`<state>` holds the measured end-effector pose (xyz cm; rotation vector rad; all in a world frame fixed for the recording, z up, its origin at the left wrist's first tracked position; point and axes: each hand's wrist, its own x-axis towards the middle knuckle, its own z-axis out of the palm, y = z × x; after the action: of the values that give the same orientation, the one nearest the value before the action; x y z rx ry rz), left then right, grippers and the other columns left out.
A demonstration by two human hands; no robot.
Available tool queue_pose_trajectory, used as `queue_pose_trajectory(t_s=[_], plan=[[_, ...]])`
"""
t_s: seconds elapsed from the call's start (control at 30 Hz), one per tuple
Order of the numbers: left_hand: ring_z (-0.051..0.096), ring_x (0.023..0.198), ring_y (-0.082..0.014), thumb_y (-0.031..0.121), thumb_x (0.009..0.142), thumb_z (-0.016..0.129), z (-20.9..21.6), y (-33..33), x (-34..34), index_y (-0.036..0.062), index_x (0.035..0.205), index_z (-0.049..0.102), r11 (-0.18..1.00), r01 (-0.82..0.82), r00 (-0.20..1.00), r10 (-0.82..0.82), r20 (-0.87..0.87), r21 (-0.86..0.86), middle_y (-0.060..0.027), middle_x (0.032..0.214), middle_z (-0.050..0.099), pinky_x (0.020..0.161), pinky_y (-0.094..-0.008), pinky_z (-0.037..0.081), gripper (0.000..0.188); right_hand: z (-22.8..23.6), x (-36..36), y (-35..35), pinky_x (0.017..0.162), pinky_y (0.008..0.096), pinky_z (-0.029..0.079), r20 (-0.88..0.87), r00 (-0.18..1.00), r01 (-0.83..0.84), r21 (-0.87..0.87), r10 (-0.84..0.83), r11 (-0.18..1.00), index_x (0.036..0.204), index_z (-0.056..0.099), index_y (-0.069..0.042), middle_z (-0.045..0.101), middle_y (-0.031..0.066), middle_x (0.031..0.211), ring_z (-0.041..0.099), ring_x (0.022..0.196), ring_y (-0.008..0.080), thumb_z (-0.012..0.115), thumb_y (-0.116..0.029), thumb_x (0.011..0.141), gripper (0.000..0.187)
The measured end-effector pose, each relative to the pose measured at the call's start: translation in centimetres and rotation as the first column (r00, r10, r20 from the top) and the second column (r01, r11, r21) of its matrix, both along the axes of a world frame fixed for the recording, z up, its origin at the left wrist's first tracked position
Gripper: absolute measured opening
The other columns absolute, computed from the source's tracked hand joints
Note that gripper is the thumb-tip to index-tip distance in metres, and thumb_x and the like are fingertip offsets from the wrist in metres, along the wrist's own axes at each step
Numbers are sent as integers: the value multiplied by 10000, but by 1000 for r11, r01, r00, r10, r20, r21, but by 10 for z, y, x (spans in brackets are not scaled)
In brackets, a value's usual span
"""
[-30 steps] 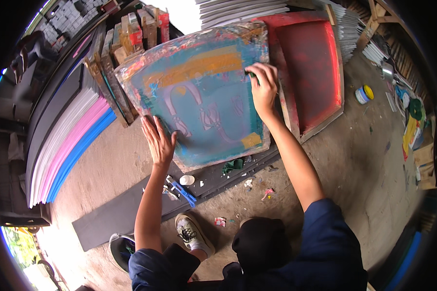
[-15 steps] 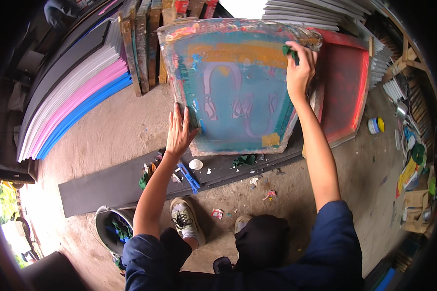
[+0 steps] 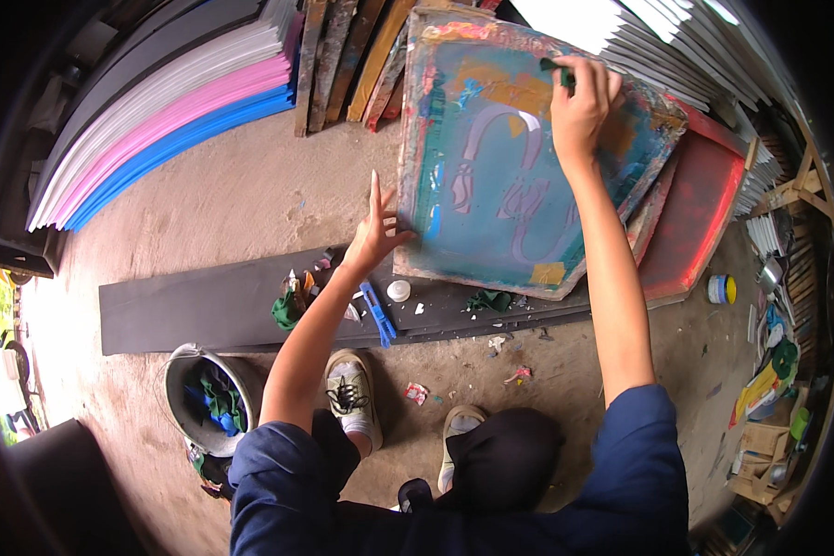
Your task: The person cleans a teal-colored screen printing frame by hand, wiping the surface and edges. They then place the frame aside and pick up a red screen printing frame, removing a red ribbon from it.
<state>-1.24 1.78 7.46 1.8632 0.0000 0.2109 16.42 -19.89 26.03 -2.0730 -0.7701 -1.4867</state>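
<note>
In front of me a screen-printing frame (image 3: 482,218) stands propped up, its teal mesh marked with pale sandal-strap shapes and brown tape. My right hand (image 3: 581,107) is closed on a dark green cloth (image 3: 560,70) at the mesh's upper right part. At the frame's left edge is my left hand (image 3: 377,227), fingers spread, thumb by the wooden side; it holds nothing. Another green cloth (image 3: 489,301) lies below the frame on a long black board (image 3: 190,301). A blue tool with a handle (image 3: 378,313) and a white round cap (image 3: 398,291) lie there too.
A red printing frame (image 3: 690,218) leans behind at right. Stacked coloured sheets (image 3: 181,134) fill the far left, beside upright wooden frames (image 3: 347,56). A grey bucket (image 3: 178,385) with green and blue rags stands near left. A small yellow-and-white can (image 3: 722,289) sits on the floor at right.
The view has shifted, and the teal frame now appears further right and more tilted. My left fingers have lifted off its face to its edge. The right hand still grips the cloth.
</note>
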Motion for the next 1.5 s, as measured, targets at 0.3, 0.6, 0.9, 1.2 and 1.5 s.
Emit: queue_pose_trajectory(t_s=[0.3,0.6,0.9,1.2,1.5], plan=[[617,895,-250,119,643,758,-15,12,7,47,1246,386,982,40,999,-43,17,185,-171,1043,589,777,-339,506,712,-181,-106,1,776,348,365,-295,913,-400,-775,281,489,854,550,-184,508,-48,847,486,898,137,532,-123,741,130],[594,928,-249,56,643,745,-14,15,5,38,1246,371,991,70,998,-68,-16,115,-176,1068,553,809,-336,506,710,-92,-48,43,975,414,301,-66,996,28,-464,-66,885,1181,471,-122,356,41,1337,316,1252,224,482,-154,804,378],[585,939,-251,56,637,754,-26,10,7,0,1253,354,993,59,998,-62,27,102,-191,1069,541,792,-334,507,737,-192,-87,-24,1105,393,45,-101,944,-158,-974,313,162,1393,174,-209,143,-64,1453,141,1330,105,419,-382,847,622],[571,935,-266,30,653,732,-32,9,10,-43,1246,329,986,72,994,-83,66,147,-195,1069,498,787,-330,511,721,-101,-41,13,1074,467,126,-150,962,151,-406,-228,901,1384,204,-134,182,10,1447,162,1332,152,411,-489,841,681],[514,930,-340,49,683,715,-73,24,12,-31,1309,195,882,-28,868,-213,450,470,-226,1072,446,748,-345,497,818,-164,-56,-89,1072,457,126,-113,984,12,-725,-136,689,1387,214,-170,181,1,1449,165,1333,166,391,-473,846,645]])
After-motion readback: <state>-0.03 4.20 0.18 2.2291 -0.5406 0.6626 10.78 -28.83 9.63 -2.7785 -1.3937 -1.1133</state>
